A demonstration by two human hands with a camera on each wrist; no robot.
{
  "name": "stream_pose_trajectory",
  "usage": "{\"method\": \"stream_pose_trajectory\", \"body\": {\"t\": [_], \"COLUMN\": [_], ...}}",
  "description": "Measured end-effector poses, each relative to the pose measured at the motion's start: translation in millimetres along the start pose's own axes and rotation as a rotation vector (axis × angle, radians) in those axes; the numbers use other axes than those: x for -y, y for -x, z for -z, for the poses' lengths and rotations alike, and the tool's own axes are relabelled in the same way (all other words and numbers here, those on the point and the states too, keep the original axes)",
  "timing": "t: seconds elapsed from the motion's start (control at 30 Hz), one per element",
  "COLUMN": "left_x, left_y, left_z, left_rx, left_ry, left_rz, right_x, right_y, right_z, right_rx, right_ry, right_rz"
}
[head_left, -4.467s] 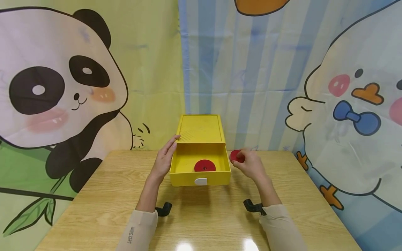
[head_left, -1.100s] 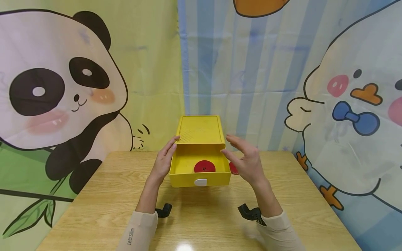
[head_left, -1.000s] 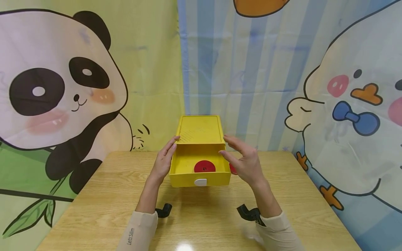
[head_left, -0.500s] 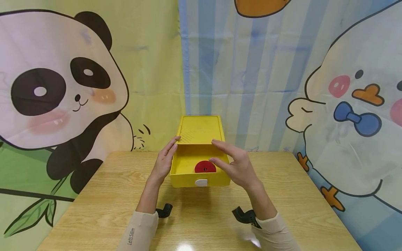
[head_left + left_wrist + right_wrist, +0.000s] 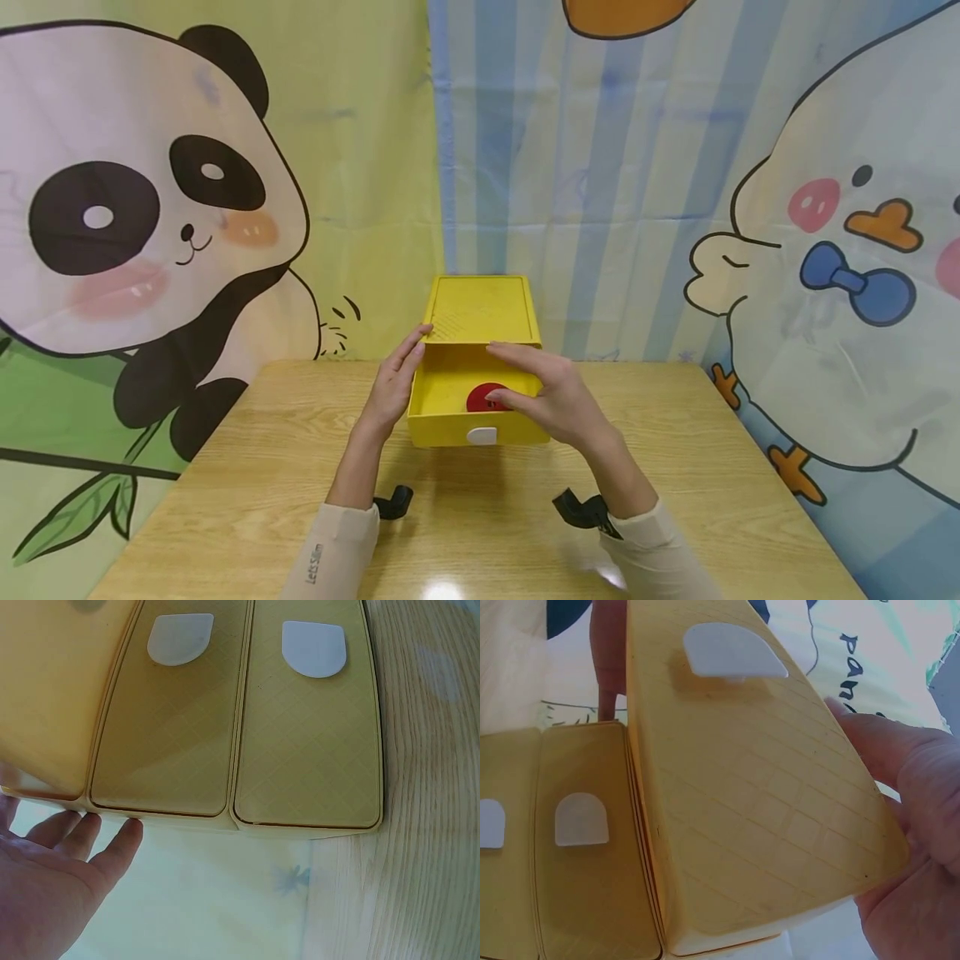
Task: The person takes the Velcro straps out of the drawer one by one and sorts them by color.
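A yellow drawer cabinet [image 5: 483, 308] stands at the table's back edge with its top drawer [image 5: 438, 429] pulled out. Inside the drawer lies a flat red disc [image 5: 476, 400] with a small central mark, partly covered by a thumb. My left hand [image 5: 388, 387] rests along the cabinet's left side, its fingertips [image 5: 126, 836] against the wall in the left wrist view. Reaching over the drawer's right wall, my right hand [image 5: 566, 400] has thumb and fingers spread apart, the thumb over the disc. In the right wrist view the drawer front [image 5: 772, 795] hides much of this hand.
Below the pulled-out drawer, two closed drawers with white tabs [image 5: 315, 649] show in the left wrist view. The wooden table [image 5: 300, 433] extends to both sides and in front. A printed cartoon curtain [image 5: 375, 167] hangs right behind the cabinet.
My right hand held a second red disc right of the drawer, then let go; that disc is now hidden. The hand moved left over the drawer. The left hand stayed put.
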State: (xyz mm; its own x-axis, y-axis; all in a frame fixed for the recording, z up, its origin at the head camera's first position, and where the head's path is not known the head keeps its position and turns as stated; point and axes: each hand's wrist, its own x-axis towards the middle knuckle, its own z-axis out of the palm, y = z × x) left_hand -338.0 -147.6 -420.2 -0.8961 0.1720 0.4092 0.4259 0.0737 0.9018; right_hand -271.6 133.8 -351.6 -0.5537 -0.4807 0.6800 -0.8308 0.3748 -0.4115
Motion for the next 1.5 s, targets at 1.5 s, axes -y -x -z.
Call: {"method": "stream_pose_trajectory", "body": {"t": [1.5], "left_x": [-0.6], "left_y": [-0.2], "left_z": [-0.3], "left_rx": [-0.009], "left_ry": [0.005], "left_rz": [-0.012], "right_x": [-9], "right_y": [-47.1], "right_z": [3], "right_rx": [0.681], "right_ry": [0.11], "right_rz": [-0.207]}}
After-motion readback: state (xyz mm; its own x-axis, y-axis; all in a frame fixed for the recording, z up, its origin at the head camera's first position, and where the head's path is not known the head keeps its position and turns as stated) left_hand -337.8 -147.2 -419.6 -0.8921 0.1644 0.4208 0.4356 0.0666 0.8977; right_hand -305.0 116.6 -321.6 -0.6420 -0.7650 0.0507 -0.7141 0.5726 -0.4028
